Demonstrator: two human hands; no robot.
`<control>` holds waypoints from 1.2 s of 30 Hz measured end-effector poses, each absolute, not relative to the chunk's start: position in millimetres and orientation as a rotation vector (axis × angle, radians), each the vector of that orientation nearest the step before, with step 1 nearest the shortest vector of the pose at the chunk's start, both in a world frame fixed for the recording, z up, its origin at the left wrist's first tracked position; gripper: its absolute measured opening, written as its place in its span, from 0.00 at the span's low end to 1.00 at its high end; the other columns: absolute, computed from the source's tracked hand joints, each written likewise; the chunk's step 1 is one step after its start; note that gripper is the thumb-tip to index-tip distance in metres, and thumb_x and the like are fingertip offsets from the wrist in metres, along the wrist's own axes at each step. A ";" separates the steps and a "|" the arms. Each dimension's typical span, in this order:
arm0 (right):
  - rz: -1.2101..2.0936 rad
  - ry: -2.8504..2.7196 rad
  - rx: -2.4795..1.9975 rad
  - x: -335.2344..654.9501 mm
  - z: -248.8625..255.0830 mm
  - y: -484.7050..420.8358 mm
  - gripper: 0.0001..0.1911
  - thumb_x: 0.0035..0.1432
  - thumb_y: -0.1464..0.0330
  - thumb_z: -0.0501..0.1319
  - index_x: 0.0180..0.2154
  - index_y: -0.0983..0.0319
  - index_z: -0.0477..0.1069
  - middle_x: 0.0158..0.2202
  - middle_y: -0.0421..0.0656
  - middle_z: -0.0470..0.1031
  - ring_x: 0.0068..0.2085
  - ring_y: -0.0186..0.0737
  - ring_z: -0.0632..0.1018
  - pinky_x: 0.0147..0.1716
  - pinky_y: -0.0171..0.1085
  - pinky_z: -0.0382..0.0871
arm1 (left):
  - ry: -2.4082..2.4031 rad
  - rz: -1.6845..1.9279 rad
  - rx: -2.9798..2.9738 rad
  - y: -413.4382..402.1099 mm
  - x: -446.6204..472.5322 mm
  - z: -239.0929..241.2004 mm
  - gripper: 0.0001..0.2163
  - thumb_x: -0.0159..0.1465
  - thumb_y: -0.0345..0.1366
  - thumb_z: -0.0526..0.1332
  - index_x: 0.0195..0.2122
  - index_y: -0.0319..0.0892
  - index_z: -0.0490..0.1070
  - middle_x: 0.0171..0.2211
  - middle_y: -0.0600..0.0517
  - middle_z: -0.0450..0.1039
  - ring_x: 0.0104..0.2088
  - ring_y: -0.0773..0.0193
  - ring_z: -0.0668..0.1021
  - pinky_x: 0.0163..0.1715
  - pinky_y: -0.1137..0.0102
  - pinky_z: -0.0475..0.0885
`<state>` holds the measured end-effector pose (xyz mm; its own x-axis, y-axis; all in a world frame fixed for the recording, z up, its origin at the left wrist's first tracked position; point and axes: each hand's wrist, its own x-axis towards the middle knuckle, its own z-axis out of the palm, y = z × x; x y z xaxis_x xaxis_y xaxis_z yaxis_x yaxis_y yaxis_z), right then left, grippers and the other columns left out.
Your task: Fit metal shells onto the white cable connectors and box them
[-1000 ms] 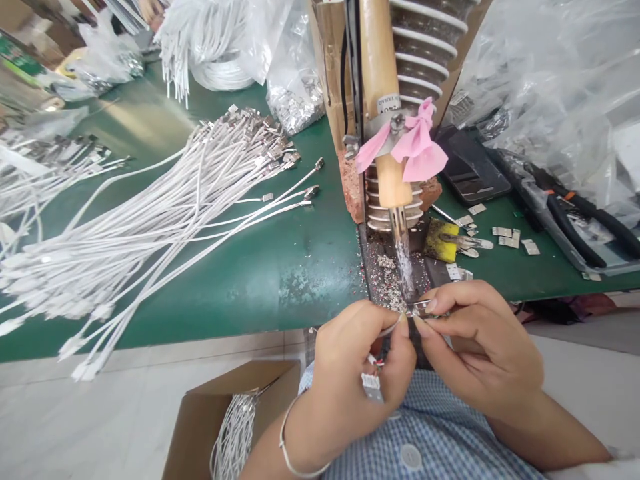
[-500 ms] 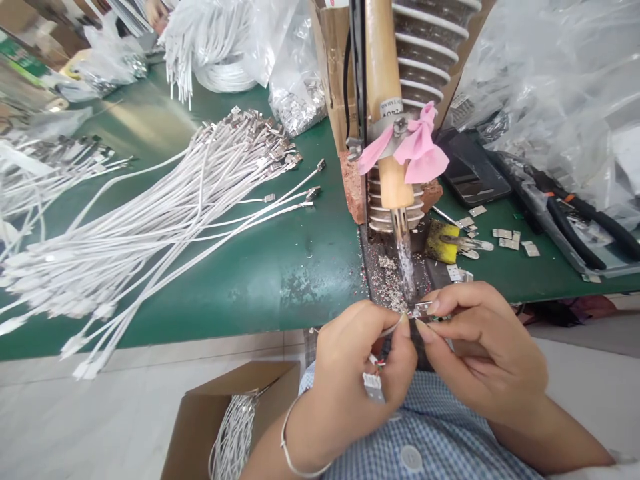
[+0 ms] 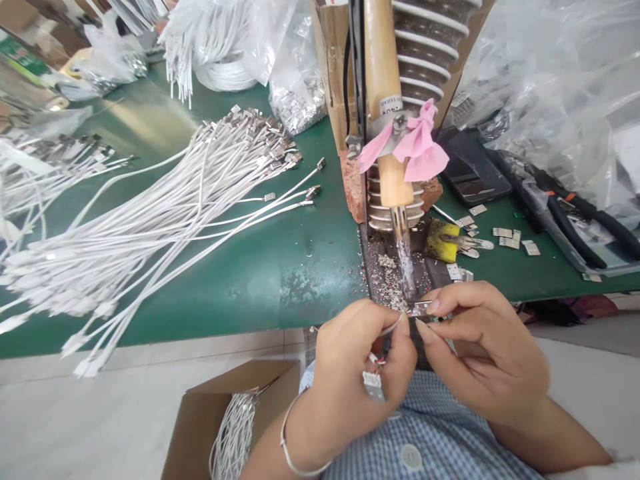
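Observation:
My left hand (image 3: 367,367) is closed, pinching the end of a thin white cable (image 3: 393,327) between thumb and index finger. Under its palm hangs another USB plug (image 3: 373,385), with coloured wires at its top. My right hand (image 3: 483,347) is closed on a small metal USB connector (image 3: 423,307), held at the cable's end. Just above both fingertips points the tip of a wooden-handled soldering iron (image 3: 397,180), clamped upright with a pink cloth strip (image 3: 420,147) tied on. Whether the tip touches the connector, I cannot tell.
White cables with metal plugs (image 3: 165,207) lie in a heap on the green table (image 3: 260,287). A yellow sponge (image 3: 443,241), loose connectors (image 3: 509,238), a phone (image 3: 473,167) and black-handled pliers (image 3: 575,220) are on the right. Below stands a cardboard box (image 3: 200,413) holding cables.

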<state>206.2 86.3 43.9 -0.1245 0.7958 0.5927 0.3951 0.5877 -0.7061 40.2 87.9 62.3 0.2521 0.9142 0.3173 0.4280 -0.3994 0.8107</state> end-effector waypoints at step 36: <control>0.552 -1.723 -1.047 210.6 31.3 78.7 0.07 0.58 0.77 0.60 0.37 0.59 0.70 0.20 0.35 0.66 0.21 0.34 0.70 0.17 0.35 0.63 | 1.221 1.007 1.942 86.6 40.1 61.5 0.06 0.59 0.22 0.59 0.30 0.39 0.69 0.21 0.58 0.63 0.21 0.72 0.64 0.21 0.74 0.61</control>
